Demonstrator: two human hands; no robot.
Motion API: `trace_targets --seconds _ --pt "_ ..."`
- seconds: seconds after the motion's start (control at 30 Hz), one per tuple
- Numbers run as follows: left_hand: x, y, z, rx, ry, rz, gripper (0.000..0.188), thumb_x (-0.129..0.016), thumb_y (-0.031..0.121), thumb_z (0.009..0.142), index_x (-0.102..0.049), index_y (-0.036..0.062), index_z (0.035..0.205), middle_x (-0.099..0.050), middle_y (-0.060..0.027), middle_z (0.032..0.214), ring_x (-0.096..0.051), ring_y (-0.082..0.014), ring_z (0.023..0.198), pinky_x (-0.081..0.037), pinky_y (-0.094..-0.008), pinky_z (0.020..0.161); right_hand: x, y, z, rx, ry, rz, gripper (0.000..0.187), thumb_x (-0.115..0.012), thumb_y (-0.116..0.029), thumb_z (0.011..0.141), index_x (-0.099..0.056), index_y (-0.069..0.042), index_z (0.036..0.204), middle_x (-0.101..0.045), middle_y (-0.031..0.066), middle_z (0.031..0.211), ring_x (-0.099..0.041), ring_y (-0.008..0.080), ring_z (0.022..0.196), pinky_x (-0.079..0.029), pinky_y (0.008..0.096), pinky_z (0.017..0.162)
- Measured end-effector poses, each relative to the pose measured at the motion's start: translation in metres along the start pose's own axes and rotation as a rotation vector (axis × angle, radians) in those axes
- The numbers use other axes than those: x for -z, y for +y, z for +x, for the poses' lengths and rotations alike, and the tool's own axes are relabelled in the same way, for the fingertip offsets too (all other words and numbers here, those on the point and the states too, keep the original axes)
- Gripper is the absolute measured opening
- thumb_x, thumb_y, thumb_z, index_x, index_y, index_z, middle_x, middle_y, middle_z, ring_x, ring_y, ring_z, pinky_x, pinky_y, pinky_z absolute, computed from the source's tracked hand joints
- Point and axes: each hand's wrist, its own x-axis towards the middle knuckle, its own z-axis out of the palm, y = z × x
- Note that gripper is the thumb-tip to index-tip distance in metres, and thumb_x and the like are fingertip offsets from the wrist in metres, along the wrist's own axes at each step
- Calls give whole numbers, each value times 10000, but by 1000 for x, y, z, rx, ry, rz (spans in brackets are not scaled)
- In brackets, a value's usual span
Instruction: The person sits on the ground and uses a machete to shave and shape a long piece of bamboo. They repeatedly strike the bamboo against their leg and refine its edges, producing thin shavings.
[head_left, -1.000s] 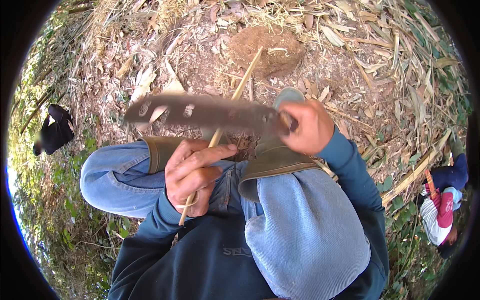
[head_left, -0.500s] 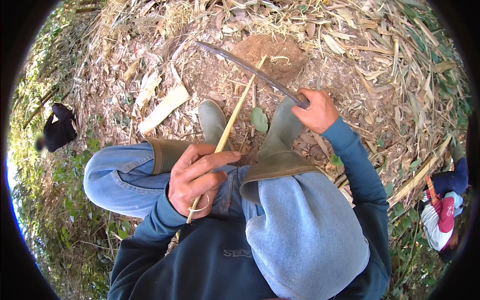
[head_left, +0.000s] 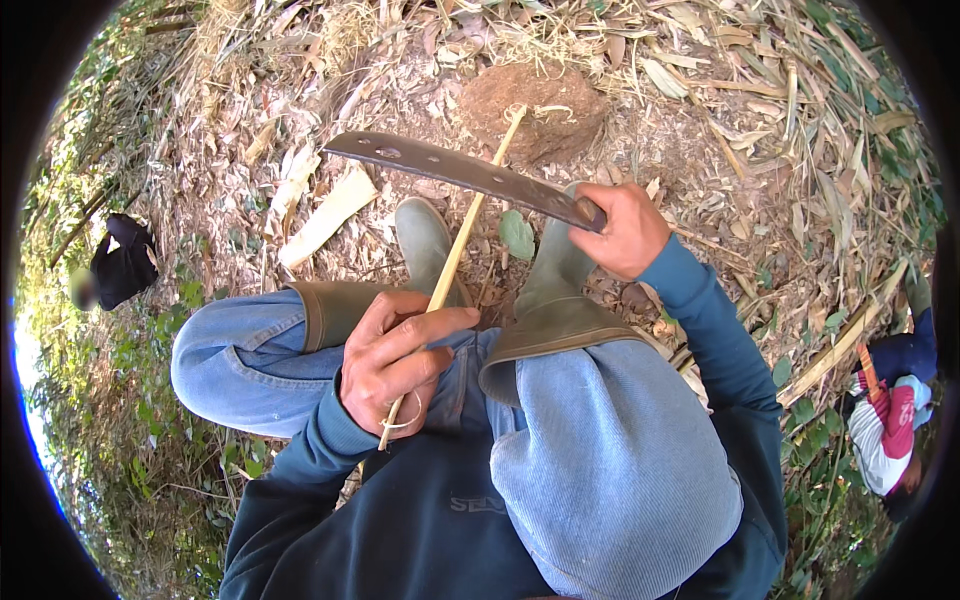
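Left hand [head_left: 393, 362]: fingers curled about a slim, pale bamboo strip [head_left: 460, 245], pinching it near its lower end, index finger extended; a thin curled shaving [head_left: 417, 408] hangs beside the palm. Strip: slanting up and rightward from that hand, between the boots, its far tip seen over a reddish-brown lump of earth [head_left: 570, 125]; contact there cannot be told. Right hand [head_left: 625, 232]: fist clenched on the butt end of a dark, flat machete [head_left: 470, 175], blade pierced with holes, pointing left and passing above the strip; whether the two touch cannot be told. In the way: the blade, covering a short length of the strip. Beneath and beside: green rubber boots [head_left: 424, 240], brown-cuffed; blue jeans [head_left: 620, 460], the right knee bulking large below the right forearm. Ground: dry leaf litter [head_left: 250, 150]; one broad, pale husk [head_left: 328, 218] left of the boots; one green leaf [head_left: 517, 236] between them. Margins: a person in black [head_left: 125, 262], far left; another in a white-and-red top [head_left: 885, 435], far right, near a long pale stalk [head_left: 850, 335].
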Motion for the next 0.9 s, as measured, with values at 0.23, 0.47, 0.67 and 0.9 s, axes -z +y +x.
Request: trace_targets --seconds 0.23,0.47,0.67,0.9 --pt "3 -1 2 19 24 -19 135 -622 28 665 -560 11 783 -677 -190 1073 -613 -341 877 -498 -412 730 2 36 18 -280 135 -100 294 -656 -270 738 -646 16 803 -629 223 676 -643 358 624 -506 455 626" --pt "-21 11 -11 206 280 -180 177 -592 -73 649 -560 -23 815 -663 -236 1044 -646 -375 887 -520 -429 778 -30 -2 -12 205 164 -70 237 -658 -253 732 -628 -19 757 -586 197 610 -594 369 546 -454 472 546" --pt "-30 13 -21 271 326 -193 57 -513 -40 769 -520 -6 814 -642 -265 1061 -678 -344 893 -531 -420 796 -17 -1 -3 64 119 -8 240 -679 -236 730 -614 -12 788 -555 192 586 -578 379 546 -442 454 540" --pt "-30 14 -20 306 390 -243 119 -579 -69 705 -549 -34 815 -653 -259 1024 -656 -371 888 -516 -431 800 -24 23 17 -82 188 -24 254 -666 -250 738 -640 -10 818 -580 198 587 -608 390 581 -486 466 588"
